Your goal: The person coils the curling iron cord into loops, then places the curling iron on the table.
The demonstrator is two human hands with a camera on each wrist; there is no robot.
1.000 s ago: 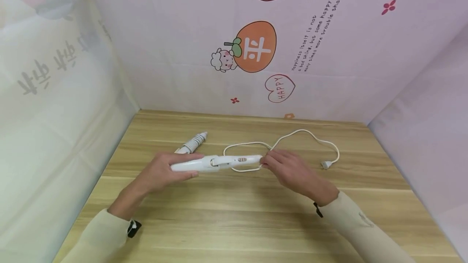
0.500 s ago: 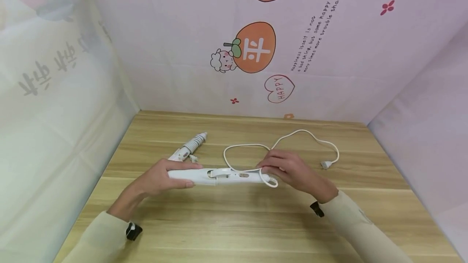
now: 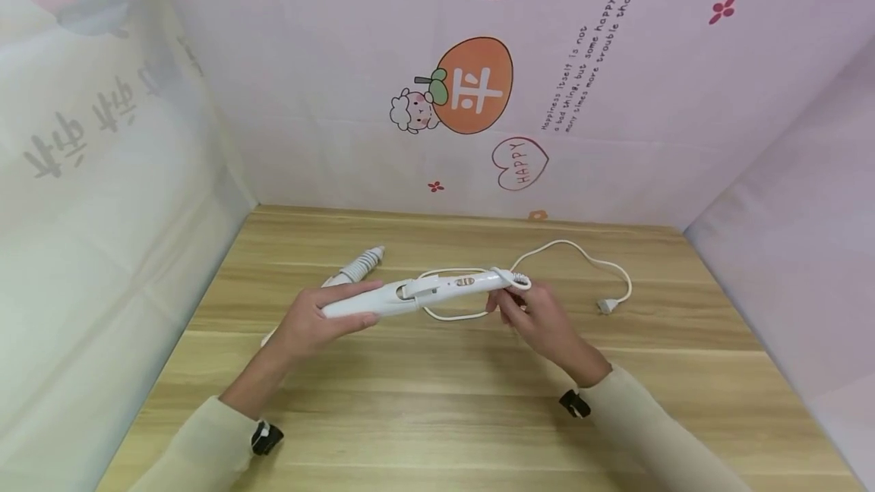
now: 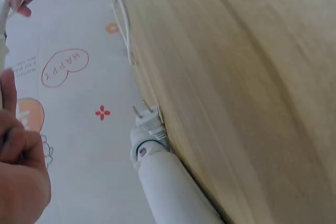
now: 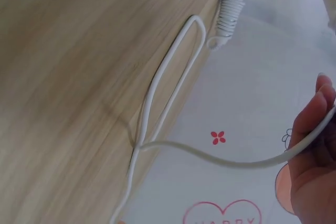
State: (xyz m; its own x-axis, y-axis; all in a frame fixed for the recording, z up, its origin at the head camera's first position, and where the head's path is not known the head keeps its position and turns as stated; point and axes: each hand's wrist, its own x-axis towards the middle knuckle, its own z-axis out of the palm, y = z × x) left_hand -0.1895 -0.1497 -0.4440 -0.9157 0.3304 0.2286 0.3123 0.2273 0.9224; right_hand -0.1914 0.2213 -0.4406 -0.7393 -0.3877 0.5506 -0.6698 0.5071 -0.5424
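Note:
My left hand (image 3: 311, 325) grips the thick end of a white curling iron (image 3: 376, 301), thumb in front and fingers behind. The iron is held over the table, its handle end tilted up to the right. A turn of its white cord (image 3: 521, 282) loops round the handle's end. Just below that end, my right hand (image 3: 543, 325) holds the cord between thumb and fingers; in the right wrist view the cord (image 5: 236, 164) runs across this hand. Behind my left hand lies a second white iron (image 4: 173, 187), its cord coiled round the handle (image 3: 361, 264).
The held iron's cord lies in a loop (image 3: 454, 318) on the wooden table (image 3: 437, 416) and trails right to its plug (image 3: 606, 306). The other iron's two-pin plug (image 4: 147, 116) sticks out beside its body. Printed cloth walls (image 3: 342, 97) stand behind and at both sides.
The iron dipped, then rose with its handle end tilted up. My right hand has carried the cord round the handle's end and now sits below it. The second iron stays put.

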